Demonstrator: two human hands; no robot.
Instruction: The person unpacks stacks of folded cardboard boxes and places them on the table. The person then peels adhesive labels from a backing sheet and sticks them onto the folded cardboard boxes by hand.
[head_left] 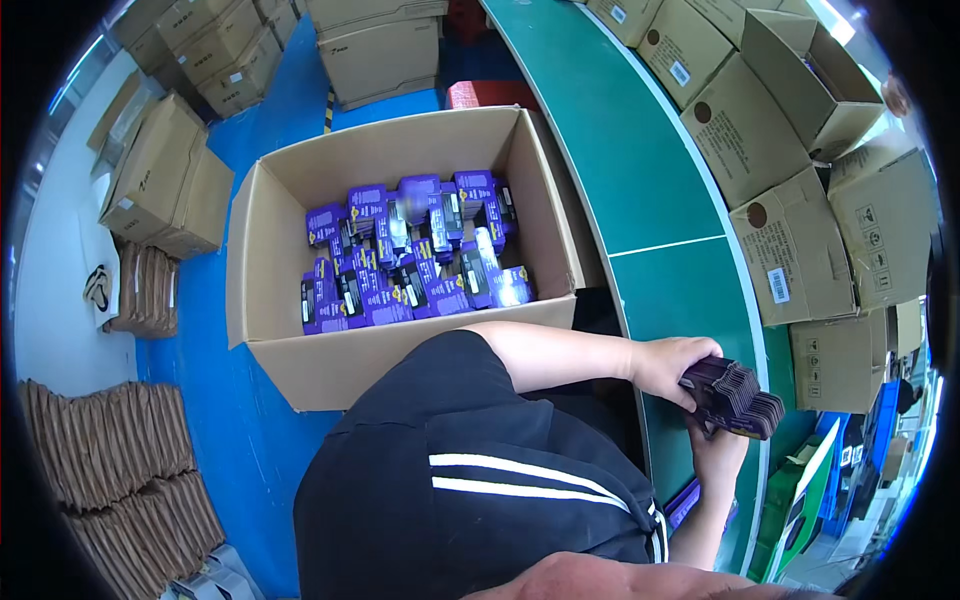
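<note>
Over the green table, my left hand (668, 366) closes on the near end of a stack of thin dark purple packages (735, 395), with the thumb on top. My right hand (716, 455) grips the same stack from its other side; part of its fingers is hidden beneath it. To the left, a large open cardboard box (410, 330) holds many small purple packages (400, 265) with yellow and black marks, lying in uneven piles. More purple packages (684, 500) lie on the table beside my right forearm, partly covered by it.
The green table (660, 180) runs along my right side, with cardboard cartons (745, 120) lined up beyond it. Bundles of flat brown cardboard (110, 440) stand at the left on the blue floor (200, 350). Stacked cartons (380, 60) and a red box (490, 95) are at the back.
</note>
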